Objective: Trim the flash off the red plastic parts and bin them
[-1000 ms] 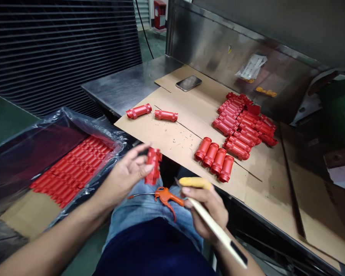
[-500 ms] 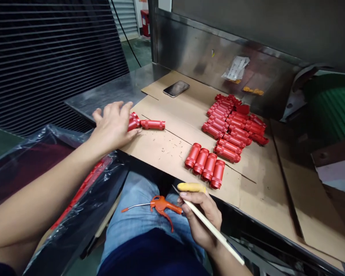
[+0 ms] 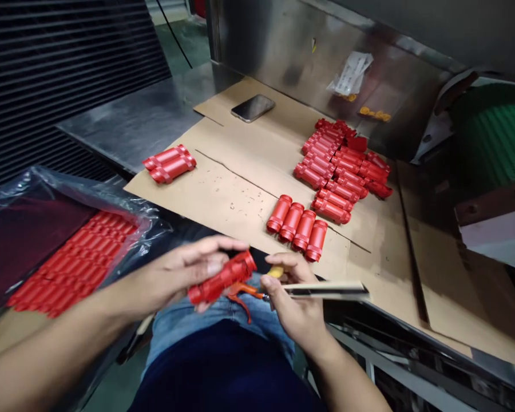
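Observation:
My left hand [image 3: 184,273] is closed round a red ribbed plastic cylinder [image 3: 223,278], held over my lap. My right hand [image 3: 294,306] grips a cream-handled knife [image 3: 326,290] whose handle points right, its tip close to the cylinder's end. An orange air blow gun [image 3: 240,293] lies on my lap under both hands. Two red cylinders [image 3: 170,163] lie side by side at the left of the cardboard sheet [image 3: 240,189]. A row of several upright-laid cylinders [image 3: 298,226] sits near the front edge, with a bigger pile [image 3: 341,166] behind it.
A plastic-lined box [image 3: 68,252] at my left holds rows of red cylinders. A phone [image 3: 253,107] lies at the back of the cardboard. A steel back wall [image 3: 283,51] carries a small bag [image 3: 351,71]. A green conveyor [image 3: 493,143] runs on the right.
My left hand has come back from the two cylinders on the cardboard and now holds a red cylinder over my lap. The knife has swung level, toward the cylinder.

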Tool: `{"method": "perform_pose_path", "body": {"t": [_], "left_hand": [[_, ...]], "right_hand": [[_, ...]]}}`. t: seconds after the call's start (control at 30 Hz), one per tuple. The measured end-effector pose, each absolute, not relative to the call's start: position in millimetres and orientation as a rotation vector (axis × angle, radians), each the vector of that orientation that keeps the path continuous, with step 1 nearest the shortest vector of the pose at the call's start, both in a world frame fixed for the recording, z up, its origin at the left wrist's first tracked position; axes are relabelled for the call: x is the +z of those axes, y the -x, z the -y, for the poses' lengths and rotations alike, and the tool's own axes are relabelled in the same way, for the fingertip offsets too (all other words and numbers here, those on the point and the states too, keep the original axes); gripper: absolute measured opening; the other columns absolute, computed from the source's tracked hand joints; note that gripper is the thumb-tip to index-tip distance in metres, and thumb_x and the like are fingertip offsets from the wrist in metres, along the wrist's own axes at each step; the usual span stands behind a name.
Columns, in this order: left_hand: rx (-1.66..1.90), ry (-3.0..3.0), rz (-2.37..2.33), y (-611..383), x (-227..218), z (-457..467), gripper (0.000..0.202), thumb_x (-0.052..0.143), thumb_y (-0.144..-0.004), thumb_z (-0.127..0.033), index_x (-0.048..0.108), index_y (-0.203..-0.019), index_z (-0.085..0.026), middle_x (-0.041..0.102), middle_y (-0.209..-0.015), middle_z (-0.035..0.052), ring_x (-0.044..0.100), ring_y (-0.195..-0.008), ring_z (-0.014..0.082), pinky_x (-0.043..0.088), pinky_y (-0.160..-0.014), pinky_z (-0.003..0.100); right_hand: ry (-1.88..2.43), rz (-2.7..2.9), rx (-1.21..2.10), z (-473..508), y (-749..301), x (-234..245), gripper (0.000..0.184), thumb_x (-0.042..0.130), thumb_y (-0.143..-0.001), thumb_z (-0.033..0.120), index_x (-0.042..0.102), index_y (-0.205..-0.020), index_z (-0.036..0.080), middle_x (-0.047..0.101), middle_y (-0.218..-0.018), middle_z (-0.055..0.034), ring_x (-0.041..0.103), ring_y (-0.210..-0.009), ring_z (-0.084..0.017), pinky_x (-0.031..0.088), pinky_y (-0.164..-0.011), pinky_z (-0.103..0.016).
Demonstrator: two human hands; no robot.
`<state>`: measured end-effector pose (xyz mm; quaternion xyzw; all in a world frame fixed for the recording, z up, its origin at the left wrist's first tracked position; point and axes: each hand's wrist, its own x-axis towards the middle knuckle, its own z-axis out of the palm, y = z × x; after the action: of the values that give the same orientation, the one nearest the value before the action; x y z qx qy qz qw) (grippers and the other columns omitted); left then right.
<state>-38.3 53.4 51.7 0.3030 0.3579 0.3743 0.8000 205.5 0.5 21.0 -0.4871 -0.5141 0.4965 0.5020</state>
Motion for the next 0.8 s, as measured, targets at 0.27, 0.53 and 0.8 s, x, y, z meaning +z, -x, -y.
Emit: {"method": "perform_pose_path", "body": {"t": [0.27,0.53,0.8], "left_hand": [[0.872,-0.433,-0.788,49.2,2.0,3.9,0.059,0.082,-0.094,-0.056,0.083,-0.130,-0.010,0.079,-0.113,0.0218,0.066,-0.071,0.0170,0.058,-0.066,0.029],[1.205,-0.434,-0.890,36.4,-0.5,8.9,0.042,0.090,-0.090,-0.032,0.079,-0.127,-0.018,0.080,-0.104,0.0120,0.051,-0.058,0.0067,0.049,-0.059,0.021],[1.151,-0.417,-0.854,39.9,-2.0,8.2,0.049,0.083,-0.097,-0.033,0.072,-0.141,-0.018,0.078,-0.107,0.0124,0.048,-0.059,0.0067,0.044,-0.055,0.020]], "right_hand": [[1.265,1.035,1.855,-6.3,-180.2,14.0,0.048,0.089,-0.085,0.061,0.069,-0.093,0.018,0.066,-0.064,0.0052,0.047,-0.038,-0.005,0.037,-0.036,-0.016],[1.139,1.514,1.416,10.2,-174.2,16.2,0.022,0.083,-0.098,0.041,0.078,-0.093,0.020,0.079,-0.084,-0.0038,0.075,-0.067,-0.016,0.065,-0.062,-0.026],[0.806,1.836,0.853,15.7,-182.0,14.7,0.040,0.075,-0.101,0.010,0.075,-0.139,0.024,0.079,-0.130,-0.0130,0.080,-0.113,-0.025,0.071,-0.096,-0.038]]}}
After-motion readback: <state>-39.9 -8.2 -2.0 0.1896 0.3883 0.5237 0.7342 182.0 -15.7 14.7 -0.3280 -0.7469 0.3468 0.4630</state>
